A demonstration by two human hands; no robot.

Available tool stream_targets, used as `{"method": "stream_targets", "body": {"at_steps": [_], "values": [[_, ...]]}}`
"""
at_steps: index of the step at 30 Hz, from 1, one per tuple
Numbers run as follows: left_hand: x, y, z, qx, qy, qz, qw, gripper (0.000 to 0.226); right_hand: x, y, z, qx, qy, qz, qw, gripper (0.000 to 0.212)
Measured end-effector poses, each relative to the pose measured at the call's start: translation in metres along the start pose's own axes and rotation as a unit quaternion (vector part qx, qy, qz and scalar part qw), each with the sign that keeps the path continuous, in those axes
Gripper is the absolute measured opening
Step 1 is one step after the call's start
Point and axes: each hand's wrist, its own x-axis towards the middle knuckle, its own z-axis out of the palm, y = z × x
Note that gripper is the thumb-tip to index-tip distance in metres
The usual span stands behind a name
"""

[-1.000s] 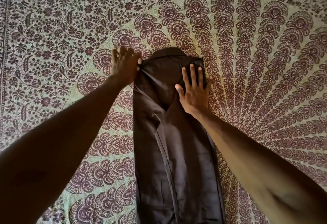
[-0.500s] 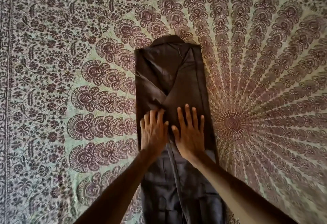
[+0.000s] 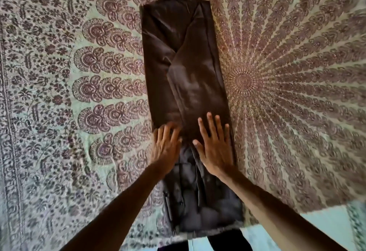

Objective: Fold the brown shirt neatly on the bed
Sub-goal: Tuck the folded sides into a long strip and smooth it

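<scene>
Fingers of both hands lie flat and spread, gripping nothing: left hand (image 3: 166,147) and right hand (image 3: 214,147) have slid from mid-length toward the near end of the brown shirt (image 3: 184,76), a long strip lengthwise on the patterned bedspread (image 3: 69,92).

no legible txt, no labels, no brands, no nos.

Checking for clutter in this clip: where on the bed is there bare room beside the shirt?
The bedspread lies bare left of the brown shirt, and again to its right across the round medallion. Beyond the collar end a bare strip runs to the frame's top. It is crowded only at the shirt's near half, where the left hand and right hand press flat.
</scene>
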Motion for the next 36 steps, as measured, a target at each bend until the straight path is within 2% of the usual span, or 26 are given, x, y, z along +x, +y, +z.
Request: {"method": "stream_targets", "body": {"at_steps": [3, 5, 8, 10, 11, 12, 16, 20, 22, 25, 28, 31, 33, 36], "values": [[-0.054, 0.003, 0.017, 0.002, -0.037, 0.008, 0.999, 0.039, -0.037, 0.007, 0.032, -0.021, -0.058, -0.022, 0.998, 0.068], [-0.076, 0.006, 0.019, 0.000, -0.032, -0.002, 0.999, 0.041, -0.049, 0.012, 0.043, -0.021, -0.077, -0.037, 0.996, 0.072], [-0.098, 0.009, 0.009, -0.014, 0.002, 0.016, 1.000, 0.040, -0.058, 0.018, 0.037, 0.072, -0.037, -0.044, 0.996, 0.066], [-0.115, 0.005, 0.001, 0.002, 0.007, 0.061, 0.998, 0.044, -0.076, 0.027, 0.022, 0.139, 0.030, -0.048, 0.989, 0.048], [-0.125, -0.002, -0.002, 0.013, 0.003, 0.091, 0.996, 0.047, -0.088, 0.037, 0.019, 0.133, 0.063, -0.068, 0.987, 0.038], [-0.133, -0.010, -0.005, 0.030, -0.007, 0.122, 0.992, 0.048, -0.100, 0.049, 0.018, 0.108, 0.081, -0.100, 0.986, 0.035], [-0.168, -0.041, -0.003, 0.152, -0.069, 0.251, 0.953, 0.053, -0.150, 0.105, 0.028, -0.045, 0.039, -0.233, 0.971, 0.059], [-0.171, -0.044, -0.001, 0.224, -0.064, 0.312, 0.921, 0.050, -0.160, 0.132, 0.029, -0.148, -0.029, -0.265, 0.952, 0.071], [-0.166, -0.044, 0.001, 0.242, -0.067, 0.353, 0.901, 0.043, -0.153, 0.133, 0.031, -0.172, -0.031, -0.282, 0.943, 0.067], [-0.163, -0.051, 0.008, 0.240, -0.091, 0.385, 0.886, 0.040, -0.142, 0.128, 0.032, -0.182, -0.002, -0.339, 0.923, 0.049], [-0.162, -0.047, 0.008, 0.207, -0.079, 0.393, 0.893, 0.036, -0.136, 0.122, 0.034, -0.178, 0.038, -0.374, 0.909, 0.038], [-0.157, -0.040, 0.008, 0.145, -0.051, 0.371, 0.916, 0.031, -0.136, 0.119, 0.034, -0.140, 0.052, -0.364, 0.919, 0.037], [-0.155, -0.036, 0.004, 0.089, -0.055, 0.353, 0.930, 0.034, -0.134, 0.122, 0.032, -0.110, 0.027, -0.355, 0.928, 0.044], [-0.145, -0.034, -0.011, 0.027, -0.072, 0.323, 0.943, 0.051, -0.120, 0.125, 0.017, -0.035, -0.026, -0.303, 0.952, 0.058]]}}
